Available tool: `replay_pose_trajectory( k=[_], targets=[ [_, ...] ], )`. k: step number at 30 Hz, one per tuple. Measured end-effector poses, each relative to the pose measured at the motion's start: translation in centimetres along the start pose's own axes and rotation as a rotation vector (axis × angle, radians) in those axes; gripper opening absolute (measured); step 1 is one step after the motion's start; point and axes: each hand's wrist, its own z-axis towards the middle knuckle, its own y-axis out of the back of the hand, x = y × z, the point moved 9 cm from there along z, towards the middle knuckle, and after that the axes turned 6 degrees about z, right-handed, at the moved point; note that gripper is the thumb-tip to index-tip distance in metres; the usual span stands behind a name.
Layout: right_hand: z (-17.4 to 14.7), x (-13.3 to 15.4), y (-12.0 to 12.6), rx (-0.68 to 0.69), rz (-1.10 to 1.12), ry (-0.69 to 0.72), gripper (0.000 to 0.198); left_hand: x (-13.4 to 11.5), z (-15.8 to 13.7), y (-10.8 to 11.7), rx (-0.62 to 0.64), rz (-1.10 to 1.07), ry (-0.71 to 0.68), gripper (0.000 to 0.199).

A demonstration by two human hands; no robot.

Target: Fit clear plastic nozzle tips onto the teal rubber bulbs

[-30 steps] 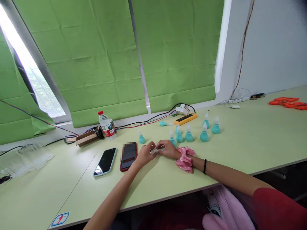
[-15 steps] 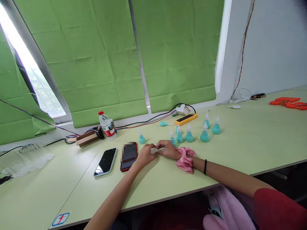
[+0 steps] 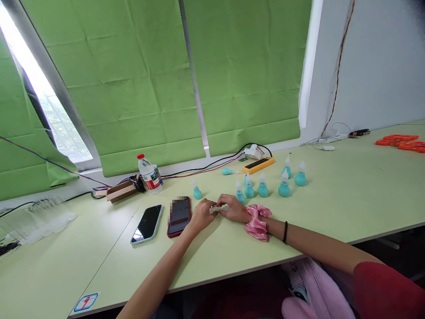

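Observation:
My left hand (image 3: pixel 203 214) and my right hand (image 3: pixel 233 208) meet above the table, fingers closed. Between their fingertips is a small whitish strip-like piece (image 3: pixel 219 208), partly covered, too small to name exactly. A pink bow scrunchie (image 3: pixel 257 221) sits on my right wrist. Just beyond the right hand stand several turquoise squeeze bulbs with clear pointed tips, the nearest bulb (image 3: pixel 240 196) almost touching that hand in view. Another upright bulb (image 3: pixel 197 192) is beyond my left hand. One bulb (image 3: pixel 227 171) lies on its side further back.
Left of my hands lie a red-edged phone (image 3: pixel 179 217) and a pale-cased phone (image 3: pixel 147 225). A water bottle (image 3: pixel 149 174), a cardboard tray (image 3: pixel 121 192) and cables line the back. A yellow power strip (image 3: pixel 258 165) is behind the bulbs; orange scissor-like handles (image 3: pixel 398 141) lie far right.
Both hands stay in nearly the same place, with the whitish piece showing slightly more between the fingers. The whole view has shifted a little.

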Motion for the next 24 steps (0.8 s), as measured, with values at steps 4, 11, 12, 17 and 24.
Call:
replay_pose_trajectory(
  k=[4,11,12,17,24],
  targets=[
    [0.2,0.2,0.2,-0.016,-0.02,0.011,0.018,0.4,0.0,0.4,-0.061,0.004,0.051,0.025],
    [0.2,0.3,0.1,-0.005,-0.065,0.026,0.02,0.5,0.0,0.3,-0.034,0.03,0.083,0.017],
    [0.2,0.4,0.1,0.002,-0.078,0.029,0.023,0.6,0.0,0.3,-0.025,0.037,0.09,0.017],
    [0.1,1.7,0.5,-0.021,-0.16,0.069,0.035,1.0,-0.1,0.5,-0.015,0.06,0.151,0.018],
    [1.7,8.2,3.5,0.021,-0.416,0.34,0.021,0.8,-0.2,0.1,-0.028,0.06,0.153,0.019]
  ],
)
